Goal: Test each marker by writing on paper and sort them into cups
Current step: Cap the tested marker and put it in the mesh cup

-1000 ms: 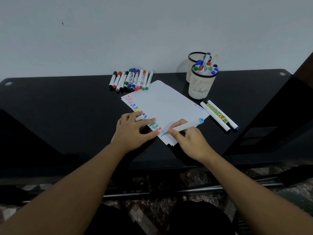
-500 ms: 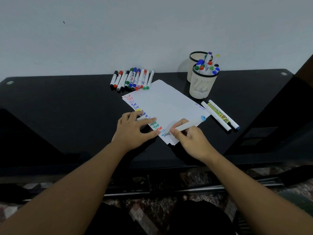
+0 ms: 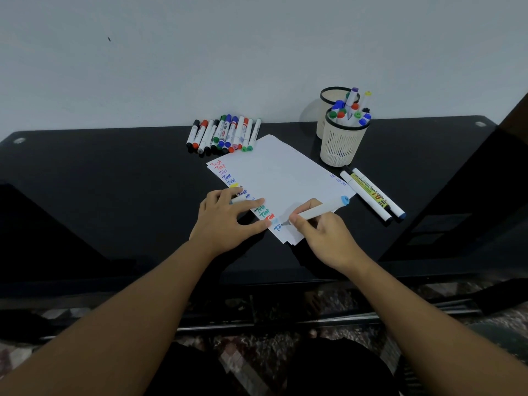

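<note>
The right hand (image 3: 320,232) has its fingers clamped round a pale marker (image 3: 317,210) with a light-blue end, tip down on the paper (image 3: 285,178) just beyond the fingertips, beside a fresh light-blue mark. The left hand (image 3: 228,218) presses the sheet flat, fingers spread, with what looks like the cap tucked under them. To do this well: keep the sheet pinned, finish a full stroke so ink flow is judged fairly, then recap. The front cup (image 3: 341,144) stands well beyond the right fingers; the untested markers (image 3: 223,134) lie beyond the left fingers on the tabletop (image 3: 100,181)
</note>
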### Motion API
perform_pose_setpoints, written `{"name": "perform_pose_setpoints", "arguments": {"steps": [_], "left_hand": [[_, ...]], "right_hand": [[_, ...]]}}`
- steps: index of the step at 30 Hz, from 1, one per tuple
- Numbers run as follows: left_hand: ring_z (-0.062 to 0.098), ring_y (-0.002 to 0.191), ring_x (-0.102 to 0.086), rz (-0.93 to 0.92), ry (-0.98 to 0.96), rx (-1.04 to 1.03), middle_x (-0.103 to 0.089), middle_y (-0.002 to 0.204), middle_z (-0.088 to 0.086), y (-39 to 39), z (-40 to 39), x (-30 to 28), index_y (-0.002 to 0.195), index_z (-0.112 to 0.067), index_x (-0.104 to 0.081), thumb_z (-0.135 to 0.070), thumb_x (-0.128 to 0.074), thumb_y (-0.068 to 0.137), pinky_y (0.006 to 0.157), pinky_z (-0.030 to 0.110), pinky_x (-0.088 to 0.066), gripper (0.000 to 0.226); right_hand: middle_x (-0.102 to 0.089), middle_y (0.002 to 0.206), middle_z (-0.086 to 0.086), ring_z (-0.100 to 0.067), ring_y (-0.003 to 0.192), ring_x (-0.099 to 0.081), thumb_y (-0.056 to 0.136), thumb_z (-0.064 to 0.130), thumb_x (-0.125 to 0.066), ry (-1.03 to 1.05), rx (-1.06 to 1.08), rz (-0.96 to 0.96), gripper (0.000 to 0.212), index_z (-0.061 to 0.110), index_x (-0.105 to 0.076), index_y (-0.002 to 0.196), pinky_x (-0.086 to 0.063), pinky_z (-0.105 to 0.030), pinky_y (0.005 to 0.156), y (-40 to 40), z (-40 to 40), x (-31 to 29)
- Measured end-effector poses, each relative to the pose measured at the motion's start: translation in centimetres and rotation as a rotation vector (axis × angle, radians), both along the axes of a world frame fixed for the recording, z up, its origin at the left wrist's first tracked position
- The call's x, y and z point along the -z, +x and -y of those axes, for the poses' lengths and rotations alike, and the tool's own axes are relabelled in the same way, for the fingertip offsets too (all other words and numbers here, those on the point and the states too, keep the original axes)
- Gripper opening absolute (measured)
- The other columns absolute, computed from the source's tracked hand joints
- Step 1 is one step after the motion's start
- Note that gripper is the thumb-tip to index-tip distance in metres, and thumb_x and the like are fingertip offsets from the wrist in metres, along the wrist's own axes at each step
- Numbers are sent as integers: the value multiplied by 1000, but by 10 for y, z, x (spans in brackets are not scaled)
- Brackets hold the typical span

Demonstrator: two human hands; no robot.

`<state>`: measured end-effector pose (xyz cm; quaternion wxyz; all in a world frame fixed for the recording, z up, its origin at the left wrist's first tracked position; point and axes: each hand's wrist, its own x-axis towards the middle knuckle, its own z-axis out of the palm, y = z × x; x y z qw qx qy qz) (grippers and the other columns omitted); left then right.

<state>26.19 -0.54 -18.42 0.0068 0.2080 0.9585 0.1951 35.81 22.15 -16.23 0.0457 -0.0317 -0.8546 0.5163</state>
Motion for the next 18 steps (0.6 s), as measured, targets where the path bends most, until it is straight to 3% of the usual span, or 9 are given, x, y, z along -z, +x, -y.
{"name": "perform_pose_setpoints", "arguments": {"steps": [7,18], "left_hand": [[16,143,-16,2,-3,1,-29,158,-15,0,0,-1,136,-64,-47,-87,-45,80,120,44,-15,61],[16,142,-17,-2,4,5,-29,157,-15,1,0,-1,136,-64,-48,-85,-47,81,120,45,-16,59]], "right_hand": [[-69,94,8,-13,92,-62,103,34,-60,18,-22,12,7,30,-64,100,-53,-38,83,1,0,-2],[-68,96,15,-5,93,-61,104,35,-59,39,-14,1,7,31,-64,103,-50,-23,76,-1,1,0]]}}
